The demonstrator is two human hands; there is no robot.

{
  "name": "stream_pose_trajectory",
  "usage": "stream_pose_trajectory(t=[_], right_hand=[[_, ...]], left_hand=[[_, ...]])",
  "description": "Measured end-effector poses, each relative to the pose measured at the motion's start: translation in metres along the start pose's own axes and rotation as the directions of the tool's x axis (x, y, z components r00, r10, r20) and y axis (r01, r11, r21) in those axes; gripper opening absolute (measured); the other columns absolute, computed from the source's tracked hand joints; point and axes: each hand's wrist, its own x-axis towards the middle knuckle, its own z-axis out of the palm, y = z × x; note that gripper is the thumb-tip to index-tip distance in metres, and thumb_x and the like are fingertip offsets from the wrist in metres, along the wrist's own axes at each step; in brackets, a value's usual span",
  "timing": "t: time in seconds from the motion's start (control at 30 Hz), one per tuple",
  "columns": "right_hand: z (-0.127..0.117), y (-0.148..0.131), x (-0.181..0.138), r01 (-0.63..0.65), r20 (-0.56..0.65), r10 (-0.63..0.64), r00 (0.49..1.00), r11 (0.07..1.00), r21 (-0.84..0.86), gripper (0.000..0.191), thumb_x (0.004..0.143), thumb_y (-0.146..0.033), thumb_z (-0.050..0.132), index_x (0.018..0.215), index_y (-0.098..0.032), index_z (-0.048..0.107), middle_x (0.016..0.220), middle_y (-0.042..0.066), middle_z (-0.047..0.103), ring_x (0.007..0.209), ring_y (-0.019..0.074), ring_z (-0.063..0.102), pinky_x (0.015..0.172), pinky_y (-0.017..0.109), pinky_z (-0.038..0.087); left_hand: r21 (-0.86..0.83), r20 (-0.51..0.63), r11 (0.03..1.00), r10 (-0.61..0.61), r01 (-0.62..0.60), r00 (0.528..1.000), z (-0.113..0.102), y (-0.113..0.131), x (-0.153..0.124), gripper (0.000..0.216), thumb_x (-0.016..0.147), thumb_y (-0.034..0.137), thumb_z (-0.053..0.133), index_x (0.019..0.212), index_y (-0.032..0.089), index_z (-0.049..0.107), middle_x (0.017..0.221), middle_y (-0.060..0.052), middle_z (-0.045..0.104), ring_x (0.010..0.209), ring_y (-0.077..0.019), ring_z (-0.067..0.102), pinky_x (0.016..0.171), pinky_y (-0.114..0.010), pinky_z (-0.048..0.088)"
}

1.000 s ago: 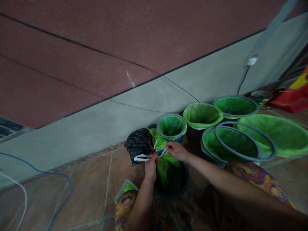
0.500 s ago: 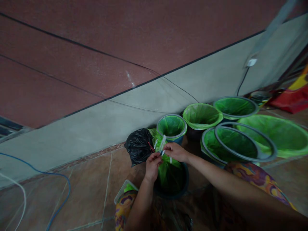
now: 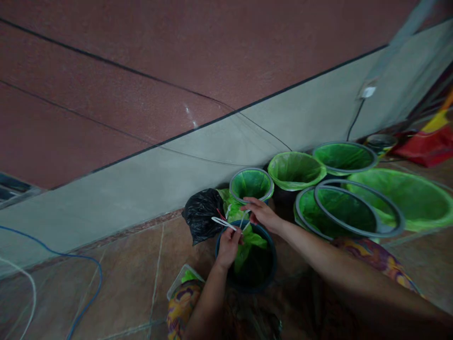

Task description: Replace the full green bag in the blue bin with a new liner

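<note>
Fingers (image 3: 236, 232) of both hands on white strip (image 3: 224, 223) above bucket (image 3: 269, 271)

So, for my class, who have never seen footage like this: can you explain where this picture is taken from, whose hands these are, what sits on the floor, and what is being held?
There is no machine here: a person wears one camera on the head, looking forward and down, so the arms reaching in from below are their own. The left hand has a shut grip on a thin white strip, with the right hand at its other end. Both work over a dark bucket with a green bag in it. On the tiled floor nearby lie a black bag and several more green-lined buckets along the wall. A blue cable trails at the left.
</note>
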Motion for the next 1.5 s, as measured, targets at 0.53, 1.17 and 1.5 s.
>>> stream_pose_trajectory(t=[0.53, 1.17, 1.5], right_hand=[[0.003, 0.007, -0.012, 0.317, 0.327, -0.067, 0.943, 0.485, -0.815, 0.019, 0.082, -0.022, 0.062, 0.084, -0.017, 0.080, 0.081, 0.006, 0.076, 0.076, 0.0178, 0.066, 0.069, 0.026, 0.043], [0.004, 0.013, -0.011, 0.305, 0.336, -0.008, 0.942, 0.438, -0.846, 0.029, 0.088, -0.018, 0.051, 0.096, -0.017, 0.079, 0.099, 0.010, 0.078, 0.094, 0.0220, 0.069, 0.081, 0.029, 0.045], [0.013, 0.023, -0.009, 0.294, 0.376, 0.052, 0.925, 0.528, -0.797, 0.029, 0.093, -0.022, 0.051, 0.092, -0.014, 0.079, 0.082, 0.008, 0.074, 0.076, 0.0161, 0.063, 0.065, 0.025, 0.041]], left_hand=[[-0.223, -0.072, 0.971, -0.104, 0.085, 0.992, -0.002, -0.002, 0.001, 0.029, 0.068, 0.040, 0.079, 0.075, 0.018, 0.062, 0.069, 0.000, 0.067, 0.064, -0.0164, 0.063, 0.066, -0.030, 0.050], [0.132, -0.137, 0.984, 0.138, -0.120, 0.981, -0.005, -0.003, 0.002, 0.008, 0.068, 0.013, 0.060, 0.072, 0.018, 0.065, 0.068, 0.002, 0.062, 0.065, -0.0133, 0.056, 0.065, -0.024, 0.043], [0.213, -0.177, 0.973, 0.129, -0.090, 0.976, 0.002, -0.003, -0.004, 0.008, 0.079, 0.021, 0.061, 0.072, 0.020, 0.065, 0.065, 0.001, 0.064, 0.062, -0.0151, 0.059, 0.063, -0.026, 0.045]])
